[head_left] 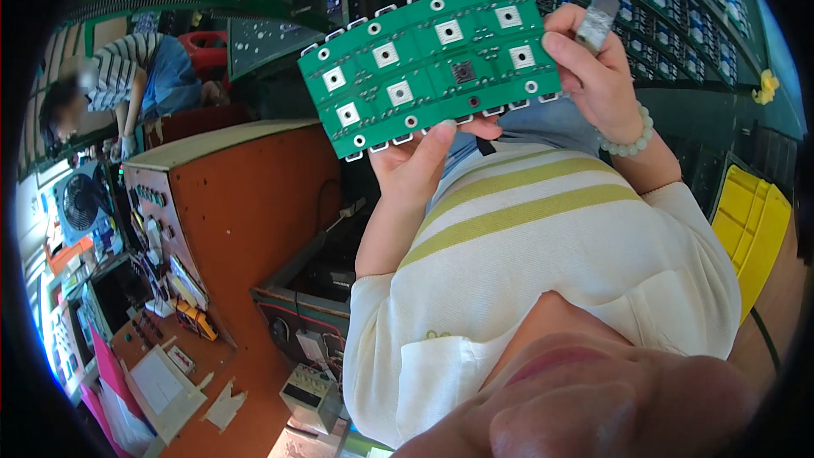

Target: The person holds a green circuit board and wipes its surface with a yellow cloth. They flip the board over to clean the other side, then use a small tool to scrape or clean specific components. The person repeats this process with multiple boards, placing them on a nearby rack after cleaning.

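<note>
I hold a green circuit board panel (437, 55) in front of my chest. It carries several white square pads, one dark chip near the middle and small round holes along its edges. My left hand (415, 165) grips its lower edge, thumb on the front face. My right hand (593, 72), with a pale bead bracelet on the wrist, pinches the panel's right edge. A small silvery-grey strip (598, 17) sticks up between that hand's fingers.
An orange-brown control cabinet (229, 203) with buttons stands to the left, with a fan (80, 201) and a yellow meter (197, 320) near it. Another person in a striped shirt (127, 76) bends over at upper left. Component racks (644, 0) fill the top; a yellow bin (750, 220) sits right.
</note>
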The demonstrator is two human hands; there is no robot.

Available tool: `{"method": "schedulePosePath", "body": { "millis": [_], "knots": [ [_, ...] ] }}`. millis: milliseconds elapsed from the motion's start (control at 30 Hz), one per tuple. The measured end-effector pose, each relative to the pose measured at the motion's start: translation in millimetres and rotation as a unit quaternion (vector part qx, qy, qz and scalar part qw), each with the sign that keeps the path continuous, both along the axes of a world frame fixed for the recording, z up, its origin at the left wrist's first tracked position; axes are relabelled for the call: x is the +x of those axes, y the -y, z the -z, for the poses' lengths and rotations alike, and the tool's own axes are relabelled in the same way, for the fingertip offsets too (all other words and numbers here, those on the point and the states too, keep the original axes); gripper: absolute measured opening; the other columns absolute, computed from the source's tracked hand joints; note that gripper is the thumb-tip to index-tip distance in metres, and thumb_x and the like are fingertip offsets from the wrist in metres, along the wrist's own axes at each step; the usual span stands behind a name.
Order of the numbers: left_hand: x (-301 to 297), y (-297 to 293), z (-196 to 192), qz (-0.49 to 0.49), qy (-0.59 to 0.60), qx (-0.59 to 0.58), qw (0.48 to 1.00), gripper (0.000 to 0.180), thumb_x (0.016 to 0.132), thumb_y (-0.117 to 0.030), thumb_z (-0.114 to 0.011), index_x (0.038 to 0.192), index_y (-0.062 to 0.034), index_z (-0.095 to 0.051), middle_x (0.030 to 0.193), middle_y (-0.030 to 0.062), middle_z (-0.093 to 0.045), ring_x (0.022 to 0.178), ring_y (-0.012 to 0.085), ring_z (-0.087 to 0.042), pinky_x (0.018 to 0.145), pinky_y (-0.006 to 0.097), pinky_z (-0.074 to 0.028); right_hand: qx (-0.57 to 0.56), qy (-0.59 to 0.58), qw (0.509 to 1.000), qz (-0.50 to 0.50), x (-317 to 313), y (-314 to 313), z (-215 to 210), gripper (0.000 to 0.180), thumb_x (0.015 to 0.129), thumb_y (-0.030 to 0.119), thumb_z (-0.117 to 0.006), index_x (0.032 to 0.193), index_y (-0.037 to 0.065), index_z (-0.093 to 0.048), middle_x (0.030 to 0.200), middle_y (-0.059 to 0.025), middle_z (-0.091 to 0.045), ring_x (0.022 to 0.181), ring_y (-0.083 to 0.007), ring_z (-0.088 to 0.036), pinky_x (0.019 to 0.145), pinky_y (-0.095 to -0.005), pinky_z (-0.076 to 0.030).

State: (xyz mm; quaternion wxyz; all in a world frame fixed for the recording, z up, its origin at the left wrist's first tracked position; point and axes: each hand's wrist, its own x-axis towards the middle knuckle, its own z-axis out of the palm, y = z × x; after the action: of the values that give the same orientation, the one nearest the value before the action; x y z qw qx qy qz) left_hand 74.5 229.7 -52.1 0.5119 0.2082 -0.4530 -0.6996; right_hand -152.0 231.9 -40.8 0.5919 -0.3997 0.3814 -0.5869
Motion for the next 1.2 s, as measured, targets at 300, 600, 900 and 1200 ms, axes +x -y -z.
{"method": "schedulePosePath", "body": {
  "millis": [300,600,900,1200],
  "knots": [
    [-1,-3,-1,-0.022,0.002,0.000,1.000,0.043,0.090,-0.003,-0.057,0.131,0.0041,-0.045,0.098,0.0234,-0.068,0.085,0.0329,-0.070,0.084,0.051,-0.056,-0.002,-0.009,1.000,-0.011,-3,2,-4,0.008,0.094,0.013,-0.063,0.091,0.006,-0.060,0.071,0.0064,-0.050,0.058,-0.0002,-0.038,0.047,-0.0184,-0.024],
    [0,-1,2,-0.019,0.017,-0.008,1.000,0.047,0.090,-0.006,-0.059,0.133,0.0036,-0.043,0.102,0.0224,-0.068,0.082,0.0311,-0.070,0.084,0.049,-0.056,-0.017,-0.007,1.000,-0.025,-6,2,0,0.007,0.094,0.013,-0.063,0.092,0.006,-0.061,0.072,0.0064,-0.051,0.057,0.0007,-0.036,0.048,-0.0185,-0.023],
    [1,-1,5,-0.014,0.007,-0.004,1.000,0.048,0.089,-0.005,-0.060,0.134,0.0008,-0.044,0.109,0.0216,-0.066,0.081,0.0311,-0.070,0.083,0.050,-0.055,-0.011,-0.001,1.000,-0.021,-6,-1,0,0.008,0.094,0.013,-0.063,0.092,0.006,-0.060,0.071,0.0072,-0.049,0.057,0.0008,-0.034,0.048,-0.0188,-0.022],
    [3,0,11,-0.013,-0.021,-0.022,0.999,0.047,0.088,0.004,-0.057,0.132,0.0044,-0.043,0.113,0.0262,-0.063,0.081,0.0332,-0.070,0.072,0.048,-0.061,-0.016,0.005,1.000,-0.025,-6,-1,3,0.007,0.095,0.012,-0.062,0.092,0.006,-0.060,0.069,0.0079,-0.047,0.056,0.0008,-0.032,0.048,-0.0196,-0.020]
  ]
}}
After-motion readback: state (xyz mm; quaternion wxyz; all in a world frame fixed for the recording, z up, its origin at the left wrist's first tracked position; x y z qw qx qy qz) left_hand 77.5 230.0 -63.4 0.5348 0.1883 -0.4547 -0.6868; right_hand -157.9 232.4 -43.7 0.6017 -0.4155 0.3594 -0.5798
